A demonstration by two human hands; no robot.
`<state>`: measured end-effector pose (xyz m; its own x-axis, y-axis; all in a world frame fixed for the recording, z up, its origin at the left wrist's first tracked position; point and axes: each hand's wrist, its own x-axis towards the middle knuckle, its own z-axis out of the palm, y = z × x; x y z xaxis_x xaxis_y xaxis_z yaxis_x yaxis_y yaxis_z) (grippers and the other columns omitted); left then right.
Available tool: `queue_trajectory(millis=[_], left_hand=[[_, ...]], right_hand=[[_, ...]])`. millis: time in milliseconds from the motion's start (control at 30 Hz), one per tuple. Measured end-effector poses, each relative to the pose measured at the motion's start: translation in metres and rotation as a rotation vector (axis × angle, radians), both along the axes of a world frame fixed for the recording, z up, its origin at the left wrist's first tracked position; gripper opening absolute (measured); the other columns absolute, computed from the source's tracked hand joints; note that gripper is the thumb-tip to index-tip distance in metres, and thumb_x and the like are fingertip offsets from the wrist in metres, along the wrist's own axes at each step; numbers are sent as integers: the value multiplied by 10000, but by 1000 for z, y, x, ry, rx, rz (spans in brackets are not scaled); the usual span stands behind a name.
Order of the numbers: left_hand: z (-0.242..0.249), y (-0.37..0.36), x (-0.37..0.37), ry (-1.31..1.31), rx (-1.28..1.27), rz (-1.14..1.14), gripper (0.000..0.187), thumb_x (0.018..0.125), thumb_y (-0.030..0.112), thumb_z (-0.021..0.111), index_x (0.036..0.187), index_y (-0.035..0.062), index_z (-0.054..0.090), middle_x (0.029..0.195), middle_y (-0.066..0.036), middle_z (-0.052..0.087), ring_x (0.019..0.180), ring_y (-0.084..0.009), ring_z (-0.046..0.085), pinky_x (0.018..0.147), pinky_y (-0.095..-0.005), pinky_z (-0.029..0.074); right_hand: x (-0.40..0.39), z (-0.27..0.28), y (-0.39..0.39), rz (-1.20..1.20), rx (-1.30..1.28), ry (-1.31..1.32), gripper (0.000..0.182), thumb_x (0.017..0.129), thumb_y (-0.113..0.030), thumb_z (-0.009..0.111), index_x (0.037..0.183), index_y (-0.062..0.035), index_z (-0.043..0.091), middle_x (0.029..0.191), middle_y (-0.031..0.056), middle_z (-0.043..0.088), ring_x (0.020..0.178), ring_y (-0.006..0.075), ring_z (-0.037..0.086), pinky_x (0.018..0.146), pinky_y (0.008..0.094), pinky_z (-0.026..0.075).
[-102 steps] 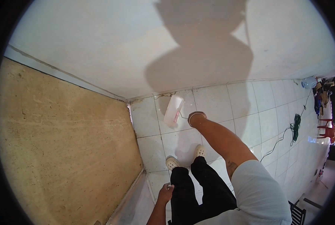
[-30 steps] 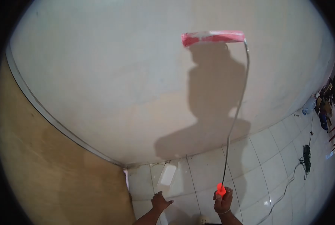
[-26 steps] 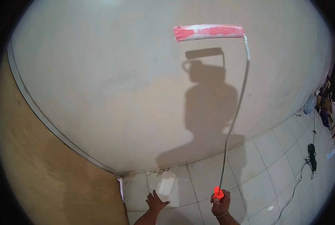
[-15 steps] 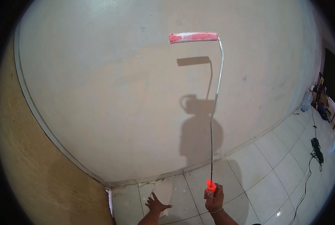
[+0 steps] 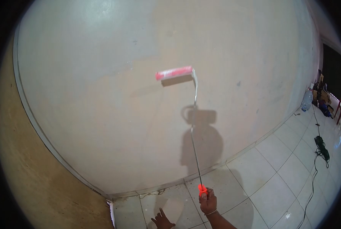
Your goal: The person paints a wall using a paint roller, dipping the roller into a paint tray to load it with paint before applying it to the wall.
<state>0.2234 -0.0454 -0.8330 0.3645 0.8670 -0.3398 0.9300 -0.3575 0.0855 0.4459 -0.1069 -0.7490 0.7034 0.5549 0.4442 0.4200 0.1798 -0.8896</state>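
Note:
My right hand [image 5: 208,202] is wrapped round the orange handle of a long-framed paint roller [image 5: 175,72]. The roller's sleeve is pink with white paint on it, and it is tilted slightly, close to the pale wall [image 5: 113,126] with its shadow just below. A thin bent metal rod runs up from the handle to the sleeve's right end. At the bottom edge my left hand [image 5: 163,221] has its fingers spread and holds nothing. Beyond it, a pale flat rectangular piece [image 5: 174,209] lies on the tiled floor.
A tan board or door [image 5: 36,164] stands on the left. Along the right, a dark bundled cord [image 5: 321,148] lies on the white tiles [image 5: 266,183] with its cable trailing. A clear plastic bottle [image 5: 307,100] and assorted items stand by the far doorway [image 5: 334,72].
The roller has come down and left, and its sleeve is now much nearer its shadow on the wall. My left hand has dropped lower in view.

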Motion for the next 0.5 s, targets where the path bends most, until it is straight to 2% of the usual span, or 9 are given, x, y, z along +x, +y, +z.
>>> queue_trajectory(millis=[33, 100, 133, 200, 267, 333, 400, 433, 500], left_hand=[[-6, -5, 0, 5, 10, -4, 1086, 675, 327, 768, 1444, 60, 48, 1332, -196, 399, 1147, -339, 462, 968, -547, 323], [-31, -20, -12, -99, -95, -25, 1307, 574, 400, 830, 1434, 74, -99, 1405, -200, 290, 1235, -368, 362, 1021, -614, 188], [-36, -29, -15, -99, -90, -26, 1307, 574, 400, 830, 1434, 74, -99, 1405, -200, 290, 1235, -368, 362, 1021, -614, 188], [-36, -45, -20, -233, -24, -92, 1247, 615, 434, 800, 1438, 54, -56, 1436, -234, 222, 1275, -396, 304, 1036, -602, 171], [-21, -48, -19, -200, -33, -91, 1234, 625, 438, 791, 1438, 52, -52, 1443, -234, 205, 1286, -396, 283, 1039, -599, 164], [-2, -52, -17, -118, -65, -81, 1208, 646, 447, 775, 1438, 47, -45, 1456, -236, 172, 1308, -398, 242, 1045, -595, 149], [13, -55, -15, -34, -99, -61, 1183, 666, 456, 759, 1438, 42, -37, 1469, -237, 139, 1330, -399, 201, 1052, -590, 134], [19, -57, -16, -28, -102, -59, 1183, 666, 456, 759, 1438, 42, -37, 1469, -237, 139, 1330, -399, 201, 1052, -590, 134], [34, -52, -19, -96, -157, 46, 1103, 721, 458, 711, 1438, 31, -12, 1488, -222, 77, 1362, -371, 133, 1061, -582, 105]], right_hand=[[-3, -6, -1, -4, 10, 5, 319, 923, -305, 458, 1030, -6, 479, 602, 11, 511, 496, 69, 483, 467, 219, 406], [-4, -15, 0, 22, -72, 93, 323, 915, -300, 472, 1028, 2, 491, 618, 39, 529, 506, 121, 520, 487, 266, 435], [-3, -10, 3, 21, -66, 93, 323, 915, -300, 472, 1028, 2, 491, 618, 39, 529, 506, 121, 520, 487, 266, 435], [6, 16, 13, -139, -74, -136, 303, 909, -290, 474, 1013, -8, 513, 647, 73, 548, 529, 190, 552, 522, 326, 457], [19, 84, 27, -75, -135, -123, 309, 903, -287, 485, 1047, -16, 519, 791, 186, 608, 714, 408, 600, 609, 405, 488], [33, 166, 48, 2, -64, -146, 286, 908, -297, 478, 1051, -52, 522, 818, 200, 596, 732, 431, 576, 600, 433, 473], [42, 228, 70, 84, -21, -61, 277, 916, -305, 468, 920, -35, 530, 704, 138, 569, 616, 325, 563, 567, 374, 448], [43, 223, 69, 85, -24, -55, 277, 916, -305, 468, 920, -35, 530, 704, 138, 569, 616, 325, 563, 567, 374, 448], [44, 196, 72, 35, -125, -176, 300, 916, -319, 463, 980, -37, 541, 787, 163, 600, 708, 376, 575, 630, 392, 462]])
